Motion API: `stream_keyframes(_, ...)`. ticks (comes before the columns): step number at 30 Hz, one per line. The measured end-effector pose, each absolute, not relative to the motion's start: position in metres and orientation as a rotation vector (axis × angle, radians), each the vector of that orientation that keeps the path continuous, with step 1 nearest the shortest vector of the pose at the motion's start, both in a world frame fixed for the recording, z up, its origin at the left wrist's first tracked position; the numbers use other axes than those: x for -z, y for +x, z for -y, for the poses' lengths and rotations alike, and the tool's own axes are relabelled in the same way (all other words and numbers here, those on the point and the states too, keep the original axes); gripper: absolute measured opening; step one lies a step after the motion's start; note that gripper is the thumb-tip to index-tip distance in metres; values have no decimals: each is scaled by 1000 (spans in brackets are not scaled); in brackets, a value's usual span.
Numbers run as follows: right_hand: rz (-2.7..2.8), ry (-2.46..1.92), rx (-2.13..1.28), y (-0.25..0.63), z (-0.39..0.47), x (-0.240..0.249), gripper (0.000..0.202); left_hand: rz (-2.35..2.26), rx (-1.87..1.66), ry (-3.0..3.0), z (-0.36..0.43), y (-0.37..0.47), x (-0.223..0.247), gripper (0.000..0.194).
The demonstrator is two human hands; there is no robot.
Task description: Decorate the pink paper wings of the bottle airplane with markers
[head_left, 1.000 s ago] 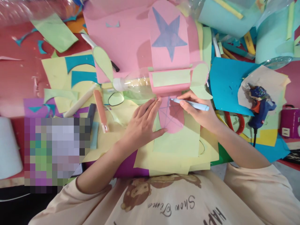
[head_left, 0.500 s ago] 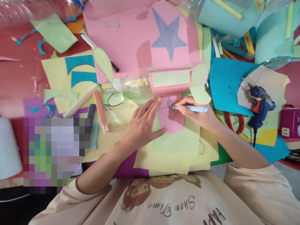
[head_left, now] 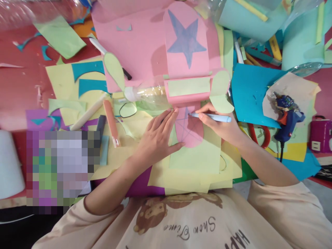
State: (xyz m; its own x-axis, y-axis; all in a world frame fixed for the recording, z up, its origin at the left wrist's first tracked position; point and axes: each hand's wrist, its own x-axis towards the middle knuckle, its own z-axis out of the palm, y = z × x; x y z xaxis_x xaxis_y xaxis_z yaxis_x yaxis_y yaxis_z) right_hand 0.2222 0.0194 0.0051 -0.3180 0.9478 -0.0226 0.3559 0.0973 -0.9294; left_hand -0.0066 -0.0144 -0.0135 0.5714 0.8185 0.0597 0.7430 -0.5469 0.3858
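Note:
My right hand (head_left: 218, 123) is closed around a light blue marker (head_left: 216, 118), its tip at the upper part of a star outline on a rounded pink paper flap (head_left: 193, 133). Lying flat with its fingers stretched out, my left hand (head_left: 162, 133) rests against the left edge of that flap. Above it is a pink paper piece with a filled-in blue star (head_left: 187, 38). A pale green strip (head_left: 189, 86) crosses the pink fold between the two stars. Beside the fold lies a clear plastic bottle (head_left: 153, 94) with a white cap.
On the right are a blue glue gun (head_left: 289, 126), red-handled scissors (head_left: 263, 136) and blue paper (head_left: 252, 93). An orange marker (head_left: 111, 122) and a dark marker (head_left: 100, 129) lie at the left. Paper scraps surround them. A white cylinder (head_left: 10, 164) stands at the far left.
The marker tip has moved slightly up and to the right, with my right hand shifting a little. My left hand has stayed in place.

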Motion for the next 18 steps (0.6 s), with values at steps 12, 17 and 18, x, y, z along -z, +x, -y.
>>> stream_keyframes(12, 1750, -1273, -1242, 224, -19, -6, 16, -1277, -335, 2506, 14, -7, 14, 94)
stream_keyframes(17, 1652, -1345, -1262, 221, -18, -8, 16, -1273, -349, 2496, 14, -7, 15, 95)
stream_keyframes(18, 1654, -1346, -1255, 221, -18, -8, 16, -1274, -349, 2498, 14, -7, 15, 96)
